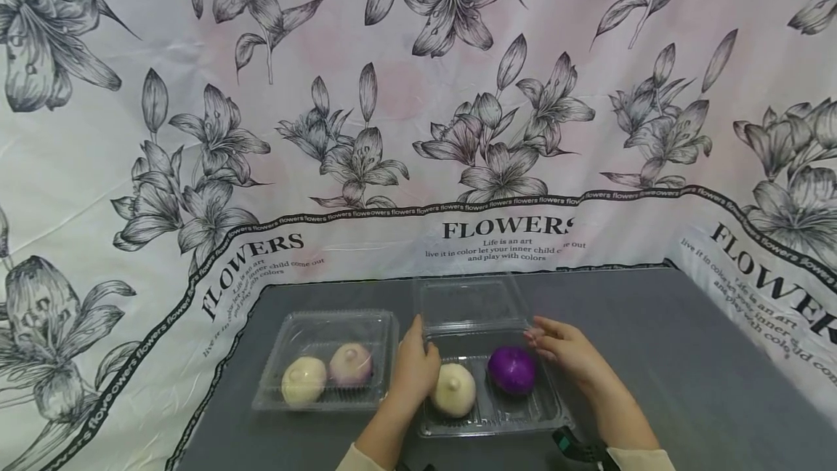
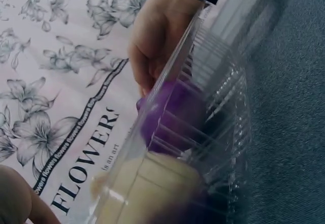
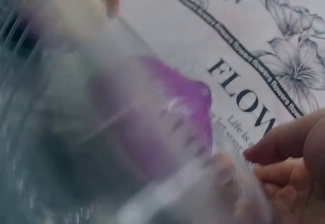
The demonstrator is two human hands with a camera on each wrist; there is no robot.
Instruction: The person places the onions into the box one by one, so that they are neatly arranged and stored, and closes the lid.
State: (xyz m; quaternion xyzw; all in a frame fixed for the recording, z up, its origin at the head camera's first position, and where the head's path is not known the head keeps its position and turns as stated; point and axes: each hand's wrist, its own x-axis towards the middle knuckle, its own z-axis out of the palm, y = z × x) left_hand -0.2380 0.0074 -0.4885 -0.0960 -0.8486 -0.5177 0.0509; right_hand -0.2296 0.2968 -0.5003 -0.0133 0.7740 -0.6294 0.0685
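Observation:
A clear plastic clamshell box point(image 1: 493, 427) stands with its lid point(image 1: 471, 304) raised at the back. Inside it sit a pale onion point(image 1: 454, 390) on the left and a glossy purple onion point(image 1: 512, 371) on the right. My left hand point(image 1: 413, 363) is at the box's left side, fingers pointing forward beside the lid's near corner. On the other side, my right hand point(image 1: 567, 347) has its fingertips by the back right corner, where lid and base meet. Through the plastic, the right wrist view shows the purple onion point(image 3: 157, 112) blurred, with right-hand fingers point(image 3: 284, 176) beside the rim.
Left of the open box, a second clear clamshell box point(image 1: 271, 398) is covered, holding a pale onion point(image 1: 304, 381) and a pinkish onion point(image 1: 351, 365). Both boxes stand on a grey tabletop point(image 1: 628, 318). A flower-printed cloth point(image 1: 366, 238) hangs behind and along the sides.

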